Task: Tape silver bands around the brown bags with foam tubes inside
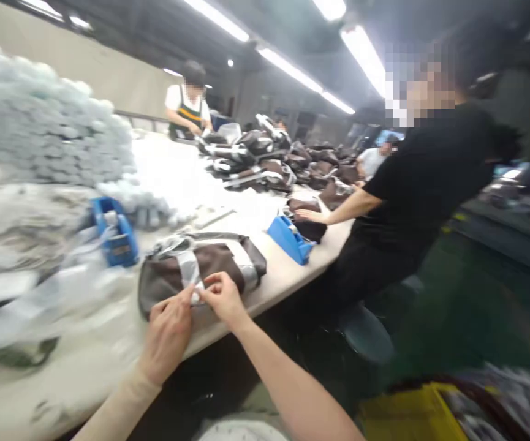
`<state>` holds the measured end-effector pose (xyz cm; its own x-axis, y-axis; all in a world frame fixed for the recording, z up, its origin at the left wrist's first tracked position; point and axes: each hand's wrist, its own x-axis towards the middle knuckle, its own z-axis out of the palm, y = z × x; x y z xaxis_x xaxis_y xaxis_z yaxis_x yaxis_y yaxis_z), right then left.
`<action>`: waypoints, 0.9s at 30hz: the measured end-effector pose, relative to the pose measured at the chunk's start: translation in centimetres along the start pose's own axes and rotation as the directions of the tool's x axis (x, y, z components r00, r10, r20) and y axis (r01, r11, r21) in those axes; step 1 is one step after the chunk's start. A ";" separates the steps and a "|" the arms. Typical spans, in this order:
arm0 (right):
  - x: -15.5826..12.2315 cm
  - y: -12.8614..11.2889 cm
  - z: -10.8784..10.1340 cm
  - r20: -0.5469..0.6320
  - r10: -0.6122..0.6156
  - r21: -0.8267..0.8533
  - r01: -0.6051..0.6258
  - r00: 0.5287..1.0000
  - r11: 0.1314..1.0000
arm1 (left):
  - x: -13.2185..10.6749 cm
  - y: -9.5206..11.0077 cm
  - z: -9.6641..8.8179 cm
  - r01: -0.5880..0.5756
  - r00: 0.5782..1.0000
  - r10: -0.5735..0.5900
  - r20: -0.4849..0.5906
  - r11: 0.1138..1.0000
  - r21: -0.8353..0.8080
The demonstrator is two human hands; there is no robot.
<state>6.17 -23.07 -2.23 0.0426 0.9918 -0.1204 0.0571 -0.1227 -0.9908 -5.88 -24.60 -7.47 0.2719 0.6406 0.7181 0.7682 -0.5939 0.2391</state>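
A dark brown handbag [214, 260] lies on the pale worktable near its front edge, its straps wrapped in whitish, shiny material. One wrapped strap [188, 267] runs down the front of the bag to my fingertips. My left hand [169, 331] is closed at the strap's lower end, thumb and fingers pinched together. From the right, my right hand [223, 300] pinches the same white wrapping, its fingertips almost touching those of the left. The exact bit between the fingers is small and partly hidden.
Blue tape dispensers stand right [290, 239] and left [116, 233] of the bag. White rolls [62, 131] are stacked at left; brown bags [255, 156] are heaped behind. A person in black [425, 165] works at right. A yellow crate [407, 413] sits low right.
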 end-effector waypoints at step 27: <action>1.1 -0.2 0.0 0.112 -0.251 -0.179 0.268 0.962 0.947 | -0.5 -0.3 -1.2 0.077 0.997 -0.078 0.001 0.988 0.137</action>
<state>6.18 -21.93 -2.18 -0.0850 0.9884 0.1257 0.2436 0.1429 -0.9593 -6.89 -25.33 -7.12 0.2117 0.6856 0.6965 0.8590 -0.4705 0.2021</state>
